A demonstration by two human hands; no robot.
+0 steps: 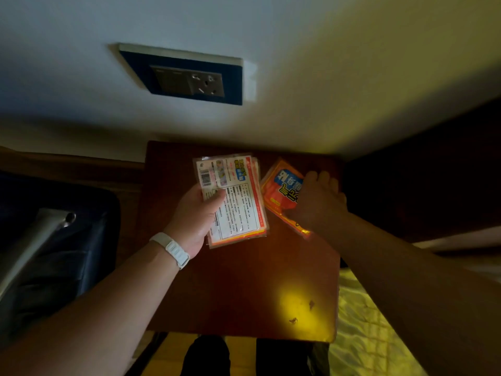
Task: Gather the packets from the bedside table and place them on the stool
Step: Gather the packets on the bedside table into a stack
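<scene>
Over the dark red-brown bedside table [244, 280], my left hand [195, 215] holds a stack of flat packets [235, 202], the top one white with printed text and a barcode facing up. A white band circles that wrist. To the right, an orange packet [282, 191] with a blue label lies near the table's back right. My right hand [320, 199] rests on it, fingers curled over its right side. The stool is not in view.
A pale wall with a dark-framed socket panel [187, 77] rises behind the table. A dark bag or chair with a metal tube [46, 234] stands at the left. A quilted bed [366, 321] lies at the right. My legs [206, 356] show below the table's front edge.
</scene>
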